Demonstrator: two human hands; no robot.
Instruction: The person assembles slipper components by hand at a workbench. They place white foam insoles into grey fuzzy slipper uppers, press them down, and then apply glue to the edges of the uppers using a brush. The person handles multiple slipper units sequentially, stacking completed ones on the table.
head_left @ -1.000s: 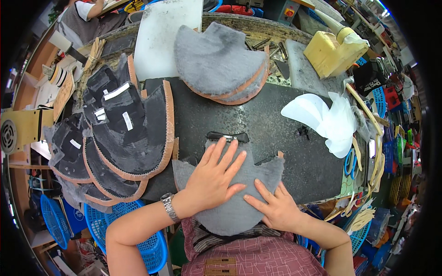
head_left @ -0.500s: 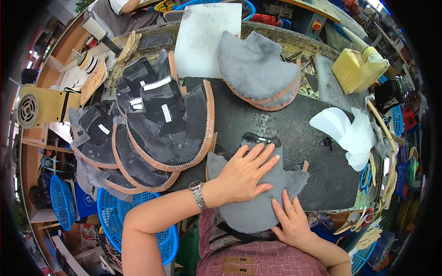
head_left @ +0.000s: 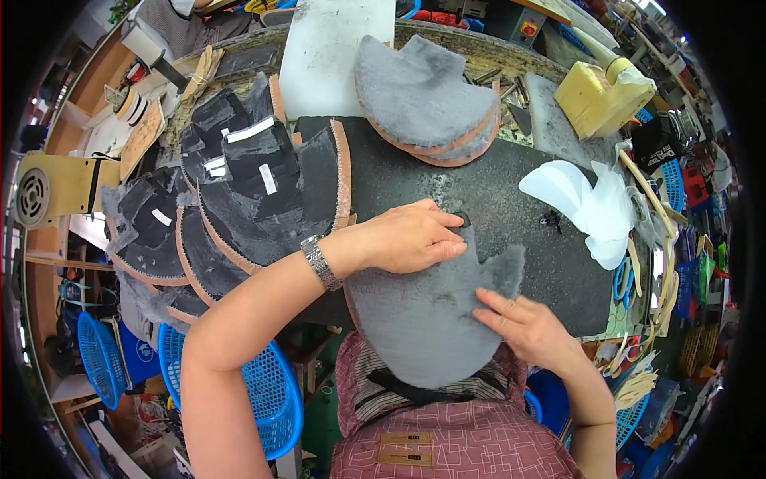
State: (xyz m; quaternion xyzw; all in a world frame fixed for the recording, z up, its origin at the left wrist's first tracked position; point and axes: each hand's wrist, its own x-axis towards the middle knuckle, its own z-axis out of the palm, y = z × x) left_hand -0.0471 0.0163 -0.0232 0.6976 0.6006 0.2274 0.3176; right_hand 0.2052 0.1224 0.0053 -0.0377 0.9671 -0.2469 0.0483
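Observation:
A grey furry shoe upper (head_left: 427, 323) lies at the near edge of the dark work board, its rounded end hanging over my lap. My left hand (head_left: 407, 237) is at its far edge, fingers bent and pinched together beside a small black tab (head_left: 463, 218) that they partly cover. A watch is on that wrist. My right hand (head_left: 531, 326) rests with extended fingers on the right side of the upper, below its pointed corner.
Black-backed uppers (head_left: 271, 207) with tan stitched rims overlap at left. More grey furry uppers (head_left: 427, 96) lie stacked beyond. White curved sheets (head_left: 570, 195), blue scissors (head_left: 624, 279) and a yellow container (head_left: 594, 100) stand right. A blue basket (head_left: 271, 399) is below the board.
My left hand has gone from lying spread on the upper to curled fingers at its far edge, covering most of the black tab. My right hand has shifted up and right. The view has shifted slightly.

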